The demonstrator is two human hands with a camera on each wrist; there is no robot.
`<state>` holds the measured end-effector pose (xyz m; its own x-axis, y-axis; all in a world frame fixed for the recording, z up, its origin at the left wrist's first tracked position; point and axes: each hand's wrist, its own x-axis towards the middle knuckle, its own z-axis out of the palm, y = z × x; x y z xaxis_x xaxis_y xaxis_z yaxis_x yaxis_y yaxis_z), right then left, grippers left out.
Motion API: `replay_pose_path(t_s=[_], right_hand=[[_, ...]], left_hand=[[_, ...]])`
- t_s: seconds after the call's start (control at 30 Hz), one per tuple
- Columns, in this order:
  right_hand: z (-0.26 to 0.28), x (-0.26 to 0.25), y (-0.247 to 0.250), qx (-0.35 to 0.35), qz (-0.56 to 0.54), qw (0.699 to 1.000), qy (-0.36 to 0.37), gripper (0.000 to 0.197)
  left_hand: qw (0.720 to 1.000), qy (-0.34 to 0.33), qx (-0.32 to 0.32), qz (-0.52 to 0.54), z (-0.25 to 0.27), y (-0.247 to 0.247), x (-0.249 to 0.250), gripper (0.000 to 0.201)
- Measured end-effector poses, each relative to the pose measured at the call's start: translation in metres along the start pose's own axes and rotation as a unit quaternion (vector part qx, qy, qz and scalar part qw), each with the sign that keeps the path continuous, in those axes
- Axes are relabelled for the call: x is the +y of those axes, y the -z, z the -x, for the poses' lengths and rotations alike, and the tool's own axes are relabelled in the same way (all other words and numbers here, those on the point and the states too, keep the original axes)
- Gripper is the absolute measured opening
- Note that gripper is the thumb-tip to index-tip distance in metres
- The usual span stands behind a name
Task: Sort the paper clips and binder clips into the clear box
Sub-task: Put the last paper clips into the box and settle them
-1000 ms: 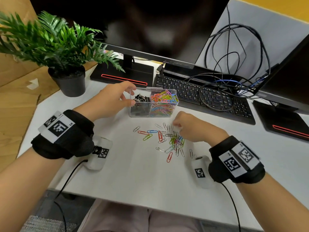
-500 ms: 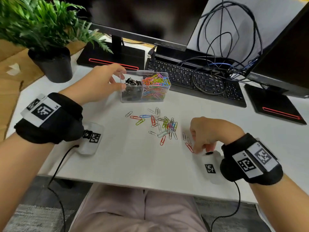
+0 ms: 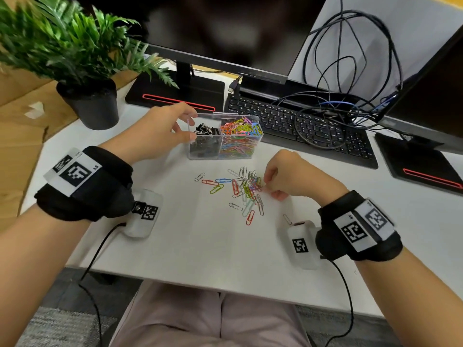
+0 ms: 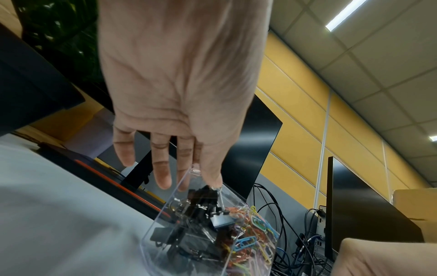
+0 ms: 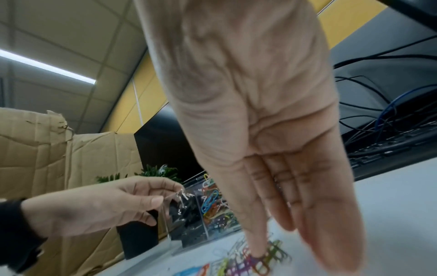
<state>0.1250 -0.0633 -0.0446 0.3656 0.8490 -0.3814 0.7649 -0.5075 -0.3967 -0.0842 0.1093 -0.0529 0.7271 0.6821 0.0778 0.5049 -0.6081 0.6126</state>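
The clear box (image 3: pixel 225 151) stands on the white table (image 3: pixel 200 251). Black binder clips (image 3: pixel 205 130) fill its left compartment and coloured paper clips (image 3: pixel 241 131) its right one. My left hand (image 3: pixel 191 125) grips the box's left end, thumb on the near wall and fingers over the far rim; the left wrist view shows the thumb tip on the box (image 4: pixel 179 233) corner. A pile of loose paper clips (image 3: pixel 246 194) lies in front of the box. My right hand (image 3: pixel 269 189) is at the pile's right edge, with nearly straight fingertips (image 5: pixel 257 250) pressing on the clips. A lone silver clip (image 3: pixel 287 219) lies by my right wrist.
A potted plant (image 3: pixel 87 103) stands at the back left. Behind the box are a monitor stand (image 3: pixel 175 93) and a keyboard (image 3: pixel 300 126) with tangled cables (image 3: pixel 350 71) over it. A second monitor base (image 3: pixel 421 166) is on the right. The table's front edge runs close to my wrists.
My right hand moved from the pile to the front right, then came back left to the pile's right edge, dragging stray clips along. My left hand stayed on the box.
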Motion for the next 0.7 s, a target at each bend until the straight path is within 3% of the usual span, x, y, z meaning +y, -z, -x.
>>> replay_pose_path(t_s=[0.13, 0.2, 0.37, 0.53, 0.7], right_hand=[[0.004, -0.007, -0.004, -0.003, 0.039, 0.999, -0.034, 0.056], [0.002, -0.014, -0.010, -0.015, 0.081, 0.997, -0.013, 0.068], [-0.007, -0.029, -0.019, -0.005, 0.158, 0.986, 0.062, 0.057], [-0.013, -0.030, -0.020, 0.044, 0.150, 0.981, 0.114, 0.020], [-0.020, -0.025, -0.021, 0.070, 0.146, 0.978, 0.133, 0.022]], left_hand=[[1.000, -0.003, 0.003, 0.004, -0.001, 0.000, -0.001, 0.040], [1.000, -0.004, 0.002, 0.006, -0.001, 0.000, 0.000, 0.040], [1.000, -0.006, 0.002, 0.008, 0.000, -0.001, -0.001, 0.039], [1.000, -0.007, 0.002, 0.006, 0.000, -0.001, -0.001, 0.039], [1.000, -0.009, 0.002, 0.011, 0.000, -0.001, -0.002, 0.039]])
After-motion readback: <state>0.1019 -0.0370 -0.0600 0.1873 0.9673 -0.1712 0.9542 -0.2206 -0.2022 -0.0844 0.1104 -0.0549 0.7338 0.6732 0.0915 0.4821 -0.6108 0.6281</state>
